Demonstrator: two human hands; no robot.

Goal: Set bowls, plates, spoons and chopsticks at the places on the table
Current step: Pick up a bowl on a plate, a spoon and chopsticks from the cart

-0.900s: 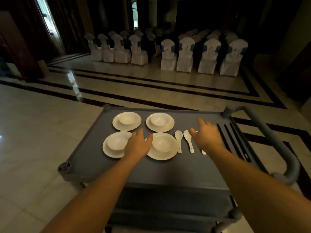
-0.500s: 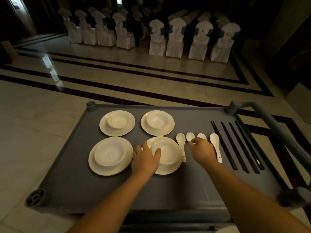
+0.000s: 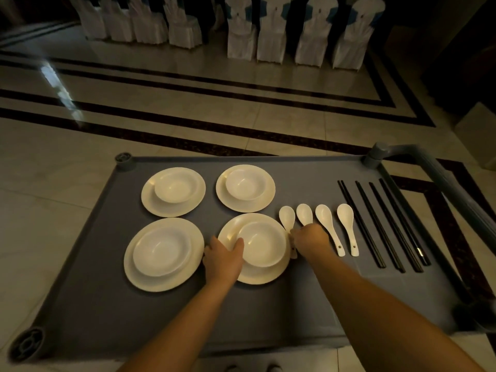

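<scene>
Several white plates, each with a white bowl on it, lie on the grey cart top (image 3: pixel 308 296). My left hand (image 3: pixel 224 257) grips the left rim of the near right plate (image 3: pixel 257 275), thumb over the edge beside its bowl (image 3: pixel 264 244). To the right lie several white spoons in a row. My right hand (image 3: pixel 311 238) is curled over the handles of the two left spoons (image 3: pixel 304 214), pinching them. Two more spoons (image 3: pixel 346 221) lie free. Several pairs of black chopsticks (image 3: pixel 381 224) lie at the cart's right.
The cart's grey push handle (image 3: pixel 456 189) runs along the right side. Two plates with bowls sit at the back (image 3: pixel 173 193) and one at the near left (image 3: pixel 163 255). Polished tile floor surrounds the cart; rows of white-covered chairs (image 3: pixel 271 33) stand beyond.
My view has tilted down and closer to the cart. My left hand has closed onto the near right plate's rim. My right hand has curled down over the left spoons' handles.
</scene>
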